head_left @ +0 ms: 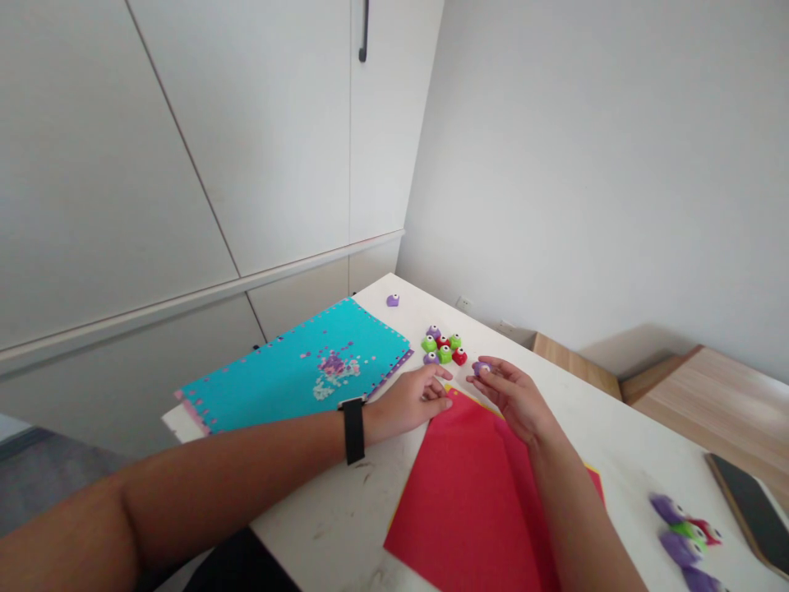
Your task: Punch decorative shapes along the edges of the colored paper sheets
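Between the thumb and fingers of my right hand (514, 399) is a small purple craft punch (481, 369) with a white top, held above the far end of a red sheet (465, 485). My left hand (410, 400) lies at that sheet's far left corner, its thumb touching the paper and its fingers loosely curved and apart. A yellow layer peeks out along the red sheet's edges, with a small yellow spot near the corner. Just beyond both hands stands a cluster of purple, green and red craft punches (444, 353).
To the left lies a blue sheet (259, 386) with holes along its edges and a heap of paper confetti (336, 367). One purple punch (393, 301) sits at the table's far corner. Several more punches (684, 530) and a dark phone (749, 506) lie at right.
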`<state>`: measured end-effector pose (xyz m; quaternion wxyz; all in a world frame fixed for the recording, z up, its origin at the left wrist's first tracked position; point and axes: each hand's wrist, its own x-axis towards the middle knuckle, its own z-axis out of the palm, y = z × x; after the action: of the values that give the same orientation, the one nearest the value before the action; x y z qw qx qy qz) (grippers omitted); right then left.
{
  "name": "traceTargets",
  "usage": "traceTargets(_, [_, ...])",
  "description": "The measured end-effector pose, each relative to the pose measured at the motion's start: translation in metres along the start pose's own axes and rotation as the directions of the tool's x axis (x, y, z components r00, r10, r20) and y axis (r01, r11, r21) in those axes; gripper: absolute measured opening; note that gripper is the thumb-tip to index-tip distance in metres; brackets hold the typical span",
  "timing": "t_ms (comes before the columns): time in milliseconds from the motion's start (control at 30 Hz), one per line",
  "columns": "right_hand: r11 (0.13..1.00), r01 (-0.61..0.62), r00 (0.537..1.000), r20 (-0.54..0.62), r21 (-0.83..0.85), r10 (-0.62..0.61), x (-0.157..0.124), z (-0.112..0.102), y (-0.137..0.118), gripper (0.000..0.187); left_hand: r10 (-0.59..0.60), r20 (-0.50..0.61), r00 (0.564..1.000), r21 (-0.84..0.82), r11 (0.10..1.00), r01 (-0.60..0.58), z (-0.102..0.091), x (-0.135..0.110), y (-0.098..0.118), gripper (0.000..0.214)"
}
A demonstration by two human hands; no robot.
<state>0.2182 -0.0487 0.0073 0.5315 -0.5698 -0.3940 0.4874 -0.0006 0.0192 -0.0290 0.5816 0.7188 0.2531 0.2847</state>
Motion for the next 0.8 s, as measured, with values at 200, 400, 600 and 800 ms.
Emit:
traceTargets(200, [0.978,0.021,0.980,-0.187,-0.208,-0.061,0.013,-0.013,0.021,0.052,0.016,0.008,1.000,0.144,0.989,-0.017,-0.002,-0.001,0.004,0.023])
traceTargets(400, [0.850,0.075,0.956,-0.204,-0.521,-0.210,0.023,-0.010,0.031,0.047,0.049,0.040,0.998,0.245,0.968,-0.057,-0.003,-0.001,0.005,0.016])
traceTargets(600, [0.771,0.142,0.927,-0.189,-0.621,-0.323,0.029,-0.005,0.034,0.047,0.109,0.052,0.993,0.353,0.928,-0.120,-0.003,-0.002,0.008,0.012])
traceTargets(800, [0.828,0.125,0.872,-0.338,-0.546,-0.355,0.016,-0.045,-0.006,0.062,0.104,0.056,0.993,0.377,0.919,-0.118,-0.005,-0.003,0.008,0.015])
